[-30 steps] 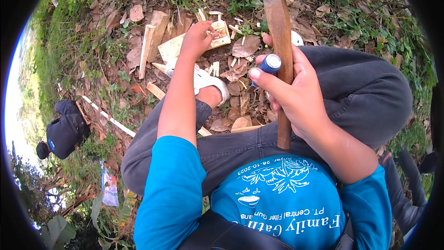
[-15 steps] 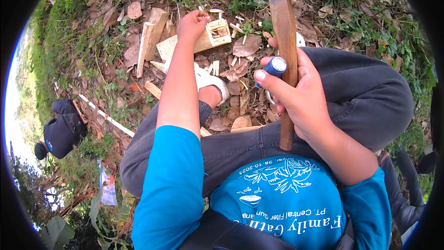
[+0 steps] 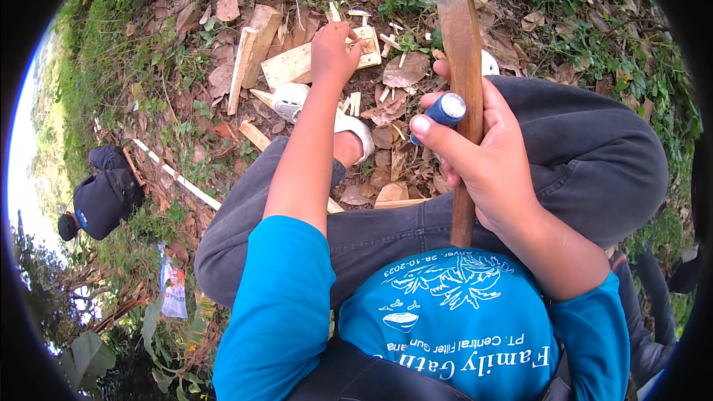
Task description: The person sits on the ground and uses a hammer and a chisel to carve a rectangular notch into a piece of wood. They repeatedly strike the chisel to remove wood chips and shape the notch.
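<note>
My right hand [image 3: 494, 152] is wrapped round the wooden handle of a claw hammer [image 3: 459, 37], its dark metal head pointing away from me. Between thumb and fingers the same hand grips a blue cylindrical tool handle [image 3: 448, 108] with a pale, worn round end; the rest of that tool is hidden. Farther off to the left, my left hand [image 3: 336, 52] reaches down over a pale wooden block [image 3: 290, 68] on the ground. Its fingers are curled together at the block's recessed end, partly covering it. Whatever they may pinch is too small to make out.
Offcuts of wood [image 3: 249, 52], small chips [image 3: 355, 102] and dry leaves [image 3: 407, 70] lie round the block. My shoe [image 3: 290, 100] is close beside it. A long pale strip of wood [image 3: 178, 177] lies to the left. Beyond it is another person [image 3: 108, 193] in dark clothing.
My left hand has moved slightly right and nearer, over the block's recessed end, which it now partly covers. The right hand keeps hold of the hammer and blue handle almost unmoved.
</note>
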The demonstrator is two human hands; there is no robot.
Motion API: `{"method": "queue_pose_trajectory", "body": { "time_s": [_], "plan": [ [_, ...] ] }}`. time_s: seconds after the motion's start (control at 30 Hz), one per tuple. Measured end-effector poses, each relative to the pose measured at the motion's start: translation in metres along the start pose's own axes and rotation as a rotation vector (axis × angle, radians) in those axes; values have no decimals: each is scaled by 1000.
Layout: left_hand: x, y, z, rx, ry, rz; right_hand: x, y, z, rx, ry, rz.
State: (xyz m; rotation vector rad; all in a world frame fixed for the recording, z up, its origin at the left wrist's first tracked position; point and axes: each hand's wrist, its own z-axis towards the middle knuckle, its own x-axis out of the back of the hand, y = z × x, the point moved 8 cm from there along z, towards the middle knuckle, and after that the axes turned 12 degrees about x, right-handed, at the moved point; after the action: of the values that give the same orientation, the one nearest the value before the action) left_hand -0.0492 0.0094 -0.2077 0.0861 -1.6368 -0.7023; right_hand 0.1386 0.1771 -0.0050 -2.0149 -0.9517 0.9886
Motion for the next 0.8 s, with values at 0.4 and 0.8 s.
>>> {"method": "queue_pose_trajectory", "body": {
  "time_s": [0.4,0.8],
  "plan": [
    [14,12,-31,-206,-158,133,1,1,-1,90,-44,-54],
    [11,12,-45,-375,-159,335,-4,1,-5,69,-55,-2]
  ]
}}
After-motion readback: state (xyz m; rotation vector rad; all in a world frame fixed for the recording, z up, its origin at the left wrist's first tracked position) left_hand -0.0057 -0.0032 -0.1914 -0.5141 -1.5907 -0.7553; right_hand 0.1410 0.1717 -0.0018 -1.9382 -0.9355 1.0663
